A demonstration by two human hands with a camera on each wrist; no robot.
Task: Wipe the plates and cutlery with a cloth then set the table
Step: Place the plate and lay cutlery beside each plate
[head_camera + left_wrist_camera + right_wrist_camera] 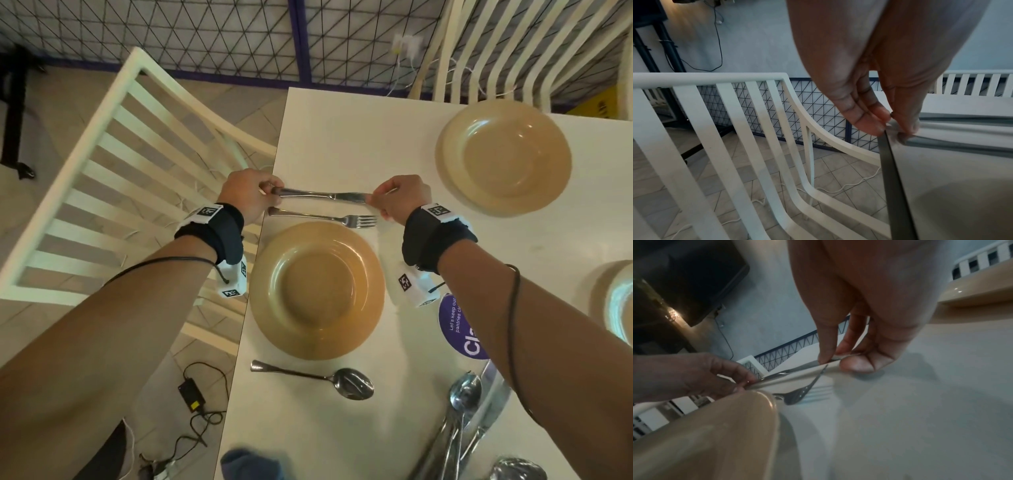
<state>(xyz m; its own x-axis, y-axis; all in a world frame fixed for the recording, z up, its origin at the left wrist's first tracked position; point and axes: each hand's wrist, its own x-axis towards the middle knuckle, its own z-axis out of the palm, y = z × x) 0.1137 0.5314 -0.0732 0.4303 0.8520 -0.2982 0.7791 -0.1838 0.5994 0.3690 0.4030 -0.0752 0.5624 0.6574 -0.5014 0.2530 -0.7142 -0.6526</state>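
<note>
We pinch the knife (318,195) at both ends, left hand (248,193) and right hand (404,197), so lower it level, parallel beside the fork (325,217) above the plate (317,291).

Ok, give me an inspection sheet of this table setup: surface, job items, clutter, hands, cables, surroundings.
Surface: white table, purple round sticker on it.
Job's things: knife held at both ends; fork between it and the near plate; spoon on the plate's other side; second plate further off; spare cutlery pile; blue cloth at the table edge.
Clutter: nothing seen.
Grippers: left hand pinches the knife's handle, right hand its blade tip.
Cables: black power adapter and white cord on the floor.
Surroundings: white slatted chair, mesh fence.
</note>
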